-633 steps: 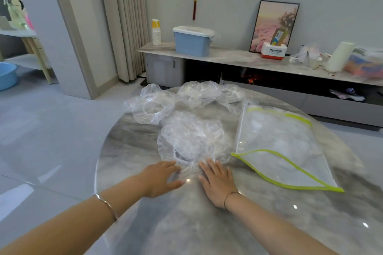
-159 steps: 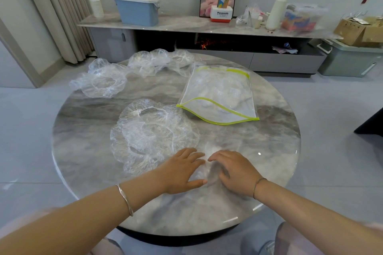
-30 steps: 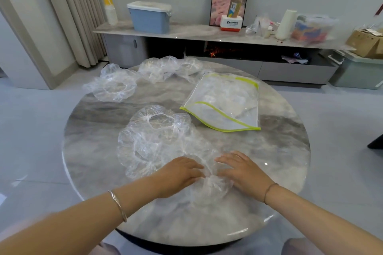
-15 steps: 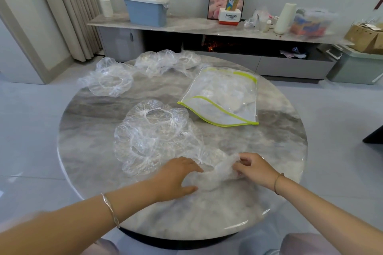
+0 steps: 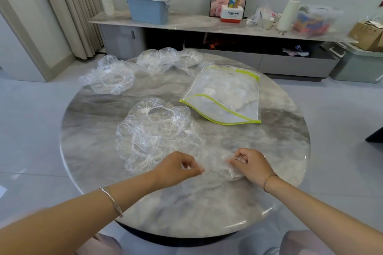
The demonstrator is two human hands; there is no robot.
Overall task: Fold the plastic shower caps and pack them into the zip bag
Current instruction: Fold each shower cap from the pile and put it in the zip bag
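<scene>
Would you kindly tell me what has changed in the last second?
The left hand and right hand, pressing flat on the shower cap a second ago, have drawn apart and now pinch its ends. The pile of caps, the zip bag and the far caps stayed put.
</scene>
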